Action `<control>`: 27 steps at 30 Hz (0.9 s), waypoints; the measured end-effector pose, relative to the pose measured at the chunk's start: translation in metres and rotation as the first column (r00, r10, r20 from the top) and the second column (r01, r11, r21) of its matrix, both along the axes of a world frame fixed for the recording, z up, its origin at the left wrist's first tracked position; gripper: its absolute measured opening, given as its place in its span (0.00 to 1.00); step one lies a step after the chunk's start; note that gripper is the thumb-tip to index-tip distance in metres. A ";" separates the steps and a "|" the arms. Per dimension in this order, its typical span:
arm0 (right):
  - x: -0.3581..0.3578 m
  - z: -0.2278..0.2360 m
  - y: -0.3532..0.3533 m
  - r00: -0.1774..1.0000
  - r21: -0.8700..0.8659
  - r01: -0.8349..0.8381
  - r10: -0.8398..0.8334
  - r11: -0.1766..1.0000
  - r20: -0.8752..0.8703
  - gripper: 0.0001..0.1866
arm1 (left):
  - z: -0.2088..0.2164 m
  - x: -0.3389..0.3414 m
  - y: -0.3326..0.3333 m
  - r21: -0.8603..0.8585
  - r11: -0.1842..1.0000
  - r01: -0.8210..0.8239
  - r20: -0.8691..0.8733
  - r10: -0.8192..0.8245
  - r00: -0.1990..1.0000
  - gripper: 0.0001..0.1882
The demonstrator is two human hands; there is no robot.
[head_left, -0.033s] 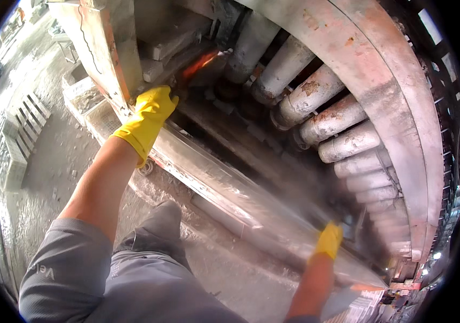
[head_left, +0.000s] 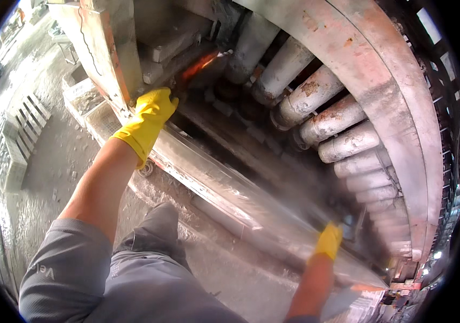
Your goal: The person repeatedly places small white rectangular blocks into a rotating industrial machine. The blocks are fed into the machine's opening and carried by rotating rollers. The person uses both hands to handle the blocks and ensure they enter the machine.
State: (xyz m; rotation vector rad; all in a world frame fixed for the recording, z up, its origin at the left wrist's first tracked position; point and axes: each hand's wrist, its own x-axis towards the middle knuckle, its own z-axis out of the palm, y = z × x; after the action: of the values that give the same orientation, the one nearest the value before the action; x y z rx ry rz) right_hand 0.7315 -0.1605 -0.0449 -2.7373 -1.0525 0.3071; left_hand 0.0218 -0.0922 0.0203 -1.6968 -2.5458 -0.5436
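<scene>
My left hand (head_left: 153, 110), in a yellow rubber glove, is at the far left end of a long dusty machine ledge (head_left: 208, 169). Its fingers curl inward by the corner of a metal post (head_left: 112, 59); whatever they hold, if anything, is hidden. Farther along the same ledge, to the right, is my right hand (head_left: 328, 240), also in a yellow glove. It looks small and smeared, so its fingers do not show clearly. Beyond the ledge, a dark dusty trough (head_left: 240, 142) runs below a curved row of thick grey pipes (head_left: 309, 89).
An orange glow (head_left: 200, 65) shows inside the machine past my left hand. A broad, scuffed pinkish metal rim (head_left: 386, 86) curves above the pipes. White plastic crates (head_left: 98, 116) stand left of the post. A slatted pallet (head_left: 28, 121) lies on the wet, gritty floor (head_left: 63, 167).
</scene>
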 end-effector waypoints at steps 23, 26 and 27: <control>-0.144 0.020 -0.039 0.991 0.238 0.131 -0.132 0.962 -0.014 0.31 | -0.037 -0.001 0.056 -0.107 0.790 0.604 0.127 -0.592 0.796 0.27; -0.133 -0.012 -0.042 0.994 0.249 0.056 -0.076 0.967 0.072 0.31 | -0.051 -0.015 0.096 -0.131 0.852 0.507 0.108 -0.496 0.861 0.23; -0.130 -0.015 -0.047 0.995 0.231 0.064 -0.079 0.971 0.055 0.31 | -0.068 -0.023 0.110 -0.122 0.866 0.485 0.103 -0.475 0.874 0.23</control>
State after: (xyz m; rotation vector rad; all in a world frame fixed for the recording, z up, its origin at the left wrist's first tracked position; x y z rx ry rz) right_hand 0.6015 -0.2074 -0.0595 -2.5840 -0.9374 0.0814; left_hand -0.0011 0.0180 -0.0473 -2.4291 -2.2366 -0.4452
